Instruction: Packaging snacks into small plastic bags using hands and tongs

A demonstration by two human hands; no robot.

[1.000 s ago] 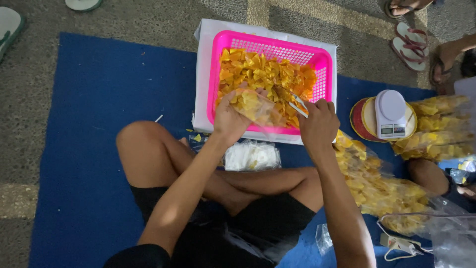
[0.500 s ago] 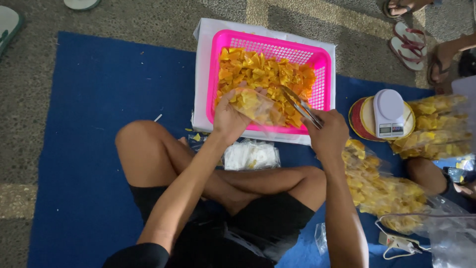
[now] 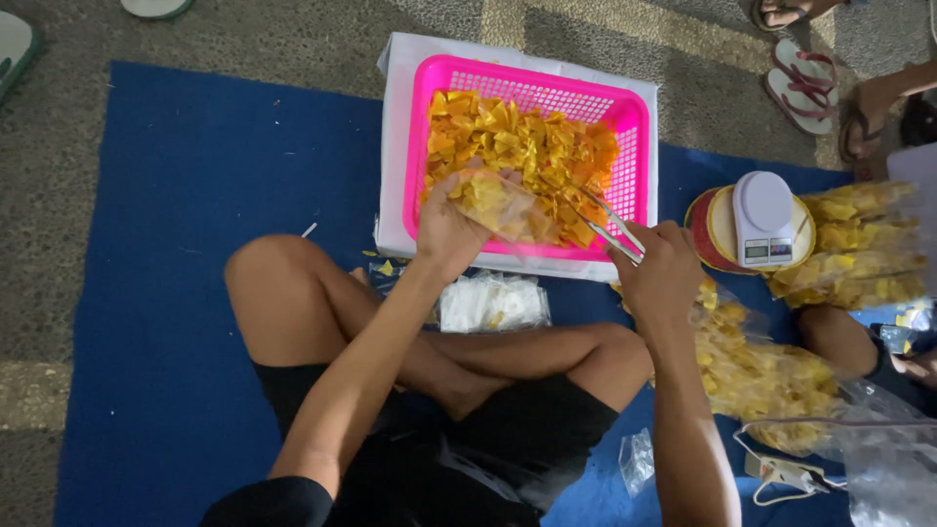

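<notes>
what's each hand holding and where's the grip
Left hand grips a clear bag of chips at its lower end; right hand holds metal tongs by the handle end.

From my remote feed, a blue mat [image 3: 156,293] covers most of the ground, laid over a speckled grey floor [image 3: 244,39] crossed by a paler band running up beyond the mat's far edge. Taking the mat as landmark: off its far-left corner lie two pale green sandals [image 3: 15,44], cut by the frame edge. Off its far-right corner I see a pair of pink-strapped flip-flops [image 3: 805,83] on the bare floor. At the mat's near-left side, a second pale stripe crosses the grey floor. Light is dim and even, brightest on the far floor; no walls, windows or furniture show.
</notes>
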